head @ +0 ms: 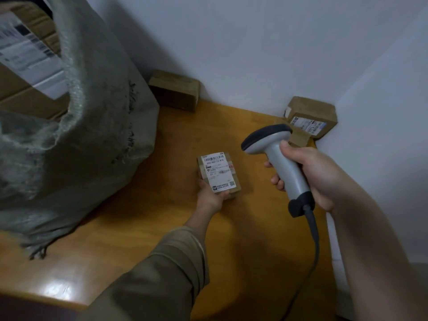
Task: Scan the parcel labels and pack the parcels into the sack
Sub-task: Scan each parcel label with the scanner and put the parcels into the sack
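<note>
Sack (92, 135) first, since we see nothing bigger: one grey woven bag slumped on the wooden surface (143, 239) at the left, its mouth rolled open toward us. We judge it soft and floppy, with no shape of its own, so the rim is the place to take hold when a parcel goes in. Inside its mouth lies one large carton (25, 72) with a white label, probably the heaviest item in view.

Parcels outside the sack come to four by our count. One plain box (174, 90) sits against the wall beside the sack. Two more, a labelled box (311, 115) and a smaller box (298, 138) partly hidden behind the scanner, are tucked in the far right corner. The fourth, a small parcel (218, 174), is in our left hand (212, 196), label up, near the middle of the surface; we cannot tell whether it rests there or is lifted just clear. That hand pinches its near end, thumb on the label edge and fingers underneath. It looks stiff, light cardboard, easy to carry one-handed by its short end, though the glossy tape may be a little slick.

One scanner (275, 158), grey with a dark head and a trailing cable, is gripped by our right hand (310, 174), fingers wrapped round the handle, head aimed toward the small parcel.
</note>
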A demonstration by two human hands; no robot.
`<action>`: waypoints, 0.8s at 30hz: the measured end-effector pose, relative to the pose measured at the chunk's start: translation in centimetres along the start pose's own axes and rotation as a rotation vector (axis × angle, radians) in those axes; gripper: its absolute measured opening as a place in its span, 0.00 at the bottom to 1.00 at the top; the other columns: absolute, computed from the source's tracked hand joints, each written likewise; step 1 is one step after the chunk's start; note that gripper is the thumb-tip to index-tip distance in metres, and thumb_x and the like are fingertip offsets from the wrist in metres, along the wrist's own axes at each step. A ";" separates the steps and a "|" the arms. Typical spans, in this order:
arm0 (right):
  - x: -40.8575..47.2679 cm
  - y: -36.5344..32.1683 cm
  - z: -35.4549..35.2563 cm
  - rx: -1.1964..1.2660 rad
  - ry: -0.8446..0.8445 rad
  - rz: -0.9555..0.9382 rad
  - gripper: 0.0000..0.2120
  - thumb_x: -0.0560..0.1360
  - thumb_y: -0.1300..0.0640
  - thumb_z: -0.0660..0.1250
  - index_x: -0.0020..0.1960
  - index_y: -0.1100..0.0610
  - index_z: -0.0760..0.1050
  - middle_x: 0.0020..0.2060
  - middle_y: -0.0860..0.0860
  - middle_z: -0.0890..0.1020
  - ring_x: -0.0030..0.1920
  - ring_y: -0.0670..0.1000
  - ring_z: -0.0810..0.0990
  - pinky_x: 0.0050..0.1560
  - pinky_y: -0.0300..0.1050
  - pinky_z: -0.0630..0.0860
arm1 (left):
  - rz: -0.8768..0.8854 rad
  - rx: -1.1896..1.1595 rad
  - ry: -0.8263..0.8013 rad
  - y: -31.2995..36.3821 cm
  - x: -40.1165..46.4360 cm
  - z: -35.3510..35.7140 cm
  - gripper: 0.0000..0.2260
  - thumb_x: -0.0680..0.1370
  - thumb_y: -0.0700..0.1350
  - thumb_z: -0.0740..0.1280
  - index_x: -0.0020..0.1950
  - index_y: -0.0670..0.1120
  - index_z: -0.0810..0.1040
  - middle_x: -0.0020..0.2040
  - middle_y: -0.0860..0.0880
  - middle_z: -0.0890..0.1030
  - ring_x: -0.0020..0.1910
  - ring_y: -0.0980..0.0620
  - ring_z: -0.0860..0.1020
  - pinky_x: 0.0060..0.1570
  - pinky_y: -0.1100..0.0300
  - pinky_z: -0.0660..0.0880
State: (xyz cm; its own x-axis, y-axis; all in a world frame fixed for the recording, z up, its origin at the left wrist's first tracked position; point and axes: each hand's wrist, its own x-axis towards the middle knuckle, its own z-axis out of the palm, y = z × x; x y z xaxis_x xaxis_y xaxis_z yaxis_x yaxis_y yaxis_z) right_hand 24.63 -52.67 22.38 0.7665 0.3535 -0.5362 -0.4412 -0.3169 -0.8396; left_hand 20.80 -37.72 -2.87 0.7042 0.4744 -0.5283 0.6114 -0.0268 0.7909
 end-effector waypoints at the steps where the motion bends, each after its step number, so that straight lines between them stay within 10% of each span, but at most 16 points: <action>1: -0.3 -0.3 0.0 -0.003 0.004 0.003 0.19 0.81 0.48 0.61 0.56 0.65 0.75 0.43 0.57 0.80 0.31 0.50 0.79 0.30 0.41 0.77 | -0.006 0.009 0.003 0.0 0.1 0.1 0.38 0.74 0.43 0.74 0.76 0.40 0.55 0.66 0.48 0.76 0.66 0.45 0.74 0.61 0.55 0.72; 24: -4.0 -3.5 -0.2 0.013 0.058 0.015 0.25 0.78 0.45 0.61 0.55 0.69 0.75 0.32 0.56 0.78 0.26 0.48 0.76 0.24 0.37 0.75 | -0.107 0.074 -0.016 0.7 0.6 0.2 0.34 0.74 0.44 0.74 0.72 0.40 0.57 0.68 0.44 0.73 0.67 0.44 0.72 0.65 0.52 0.71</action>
State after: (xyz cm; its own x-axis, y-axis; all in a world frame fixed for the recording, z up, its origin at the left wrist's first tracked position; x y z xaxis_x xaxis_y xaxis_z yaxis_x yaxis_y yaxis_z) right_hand 23.24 -53.18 27.43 0.7854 0.2967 -0.5432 -0.4585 -0.3106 -0.8326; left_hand 21.74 -37.62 -2.72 0.6390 0.4636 -0.6138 0.7077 -0.0417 0.7053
